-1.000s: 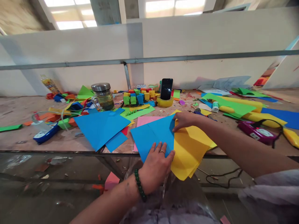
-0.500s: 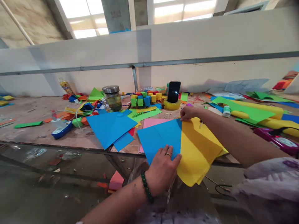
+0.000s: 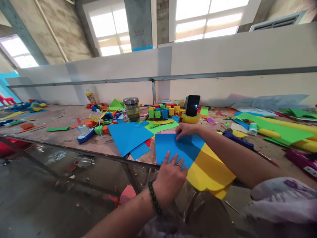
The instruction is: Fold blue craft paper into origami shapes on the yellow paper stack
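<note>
A flat blue sheet (image 3: 164, 145) lies at the table's front edge, joined to or overlapping a yellow sheet (image 3: 210, 168) on its right. The yellow part hangs past the edge, with another yellow layer under it. My left hand (image 3: 170, 178) rests on the lower part of the blue sheet, fingers spread. At the top edge of the blue sheet is my right hand (image 3: 188, 130), thumb and fingers closed on it. Whether the two sheets are fastened together I cannot tell. To their left lies a separate blue sheet (image 3: 128, 135) with a smaller blue piece (image 3: 139, 151) beneath.
Behind stand a lidded glass mug (image 3: 131, 110), several coloured foam blocks (image 3: 164, 111) and a phone (image 3: 193, 105) in a yellow tape roll (image 3: 190, 118). A power strip (image 3: 85, 135) lies left. Right are a blue-handled tool (image 3: 237, 138), a white bottle (image 3: 253, 129) and green sheets (image 3: 279, 129).
My right hand has moved left along the top edge, away from the blue-yellow seam. The joined sheets have turned, with the yellow part lower. My left hand's fingers have spread. The view has tilted up.
</note>
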Available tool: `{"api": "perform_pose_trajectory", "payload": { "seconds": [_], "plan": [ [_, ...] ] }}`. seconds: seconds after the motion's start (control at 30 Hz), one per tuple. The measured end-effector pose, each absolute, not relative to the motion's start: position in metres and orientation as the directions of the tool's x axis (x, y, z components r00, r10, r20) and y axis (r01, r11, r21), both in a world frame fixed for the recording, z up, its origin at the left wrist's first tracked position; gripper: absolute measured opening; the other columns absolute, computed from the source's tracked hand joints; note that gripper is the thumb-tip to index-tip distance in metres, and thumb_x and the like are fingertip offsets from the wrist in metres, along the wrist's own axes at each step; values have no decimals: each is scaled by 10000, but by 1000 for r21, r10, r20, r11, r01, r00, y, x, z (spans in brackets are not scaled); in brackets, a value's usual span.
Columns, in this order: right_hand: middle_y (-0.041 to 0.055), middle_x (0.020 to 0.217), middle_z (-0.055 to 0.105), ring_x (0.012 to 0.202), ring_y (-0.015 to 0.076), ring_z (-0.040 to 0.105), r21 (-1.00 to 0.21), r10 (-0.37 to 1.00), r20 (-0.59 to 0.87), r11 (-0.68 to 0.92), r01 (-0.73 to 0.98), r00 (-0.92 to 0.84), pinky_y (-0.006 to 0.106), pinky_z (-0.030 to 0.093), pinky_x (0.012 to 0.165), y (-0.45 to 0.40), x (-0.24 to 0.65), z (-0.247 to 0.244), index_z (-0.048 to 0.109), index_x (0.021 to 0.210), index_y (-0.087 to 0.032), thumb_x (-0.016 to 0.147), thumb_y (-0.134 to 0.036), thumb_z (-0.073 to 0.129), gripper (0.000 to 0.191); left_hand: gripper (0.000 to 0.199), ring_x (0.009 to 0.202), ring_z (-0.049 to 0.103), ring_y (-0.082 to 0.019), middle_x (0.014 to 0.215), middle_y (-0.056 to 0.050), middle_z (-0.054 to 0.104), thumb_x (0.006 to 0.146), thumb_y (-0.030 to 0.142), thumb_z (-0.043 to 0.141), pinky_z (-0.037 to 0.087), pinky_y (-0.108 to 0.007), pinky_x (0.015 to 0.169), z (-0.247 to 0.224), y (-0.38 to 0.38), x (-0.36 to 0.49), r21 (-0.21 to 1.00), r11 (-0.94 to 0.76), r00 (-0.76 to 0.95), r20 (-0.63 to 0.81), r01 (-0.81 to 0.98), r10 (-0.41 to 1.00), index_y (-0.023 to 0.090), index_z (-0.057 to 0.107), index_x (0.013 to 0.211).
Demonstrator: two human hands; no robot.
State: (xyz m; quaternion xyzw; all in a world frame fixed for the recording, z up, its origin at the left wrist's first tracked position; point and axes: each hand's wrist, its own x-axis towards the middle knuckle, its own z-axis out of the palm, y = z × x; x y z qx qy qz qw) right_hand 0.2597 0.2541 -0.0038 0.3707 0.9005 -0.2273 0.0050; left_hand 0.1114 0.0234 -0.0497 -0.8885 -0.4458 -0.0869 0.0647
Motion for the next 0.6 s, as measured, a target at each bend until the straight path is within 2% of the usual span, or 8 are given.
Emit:
{"api": "perform_pose_trajectory", "payload": {
  "seconds": [0.13, 0.2, 0.23, 0.33, 0.4, 0.47, 0.53, 0.6],
  "plan": [
    [10, 783, 661, 745, 180, 608, -548, 736, 40, 582, 601, -675, 292, 477, 656, 240, 292, 40, 641, 810, -183, 722, -679, 560, 510, 401, 1453, 232, -366, 1554, -124, 329, 926, 281, 534, 161, -669, 1131, -34, 37, 79, 123, -411, 295, 520, 903, 802, 293, 541, 1326],
    [23, 843, 691, 762, 208, 640, -745, 814, 266, 514, 425, -517, 343, 518, 686, 221, 307, 65, 638, 867, -210, 700, -627, 642, 449, 786, 1472, 148, -383, 1600, -152, 186, 836, 478, 652, 172, -634, 1144, -27, 54, 65, 321, -354, 47, 679, 879, 733, 293, 275, 1501],
    [21, 831, 692, 758, 220, 647, -765, 825, 375, 533, 361, -422, 368, 531, 696, 209, 313, 75, 637, 841, -221, 663, -605, 694, 427, 959, 1468, 167, -379, 1596, -171, 183, 785, 550, 684, 212, -600, 1146, -24, 65, 60, 426, -369, -65, 722, 826, 689, 278, 150, 1534],
    [39, 896, 703, 875, 259, 657, -570, 670, 723, 716, 404, -167, 439, 529, 825, 167, 325, 85, 629, 764, -245, 693, -532, 721, 310, 1090, 1382, 383, -324, 1510, -184, 357, 763, 583, 697, 381, -487, 1081, -21, 99, 52, 671, -527, -229, 705, 521, 671, 279, -8, 1538],
    [71, 1019, 714, 1028, 278, 637, -383, 535, 822, 775, 503, -197, 468, 481, 960, 144, 332, 72, 618, 764, -257, 776, -452, 672, 202, 984, 1287, 503, -275, 1379, -143, 517, 801, 534, 681, 455, -428, 1008, -23, 116, 54, 745, -614, -235, 666, 262, 708, 301, 63, 1530],
    [90, 1078, 716, 1106, 270, 620, -260, 498, 782, 807, 530, -375, 468, 461, 1008, 131, 343, 45, 616, 788, -271, 840, -361, 591, 107, 732, 1170, 586, -250, 1205, -102, 627, 819, 484, 675, 499, -385, 933, -29, 124, 57, 770, -632, -189, 635, 87, 749, 277, 355, 1443],
    [94, 1139, 707, 1158, 262, 603, -223, 526, 679, 813, 538, -513, 472, 469, 1008, 126, 357, 10, 615, 828, -272, 854, -281, 548, 72, 387, 1037, 634, -237, 1044, -90, 669, 813, 445, 683, 520, -370, 880, -37, 122, 61, 786, -616, -77, 619, 62, 782, 203, 653, 1114],
    [90, 1132, 712, 1138, 259, 620, -261, 604, 560, 778, 572, -566, 473, 503, 961, 123, 371, -25, 595, 825, -266, 829, -196, 504, 115, 227, 977, 642, -232, 971, -95, 677, 820, 397, 671, 514, -388, 900, -48, 114, 62, 776, -611, 72, 608, 156, 791, 172, 698, 809]
  ]
}}
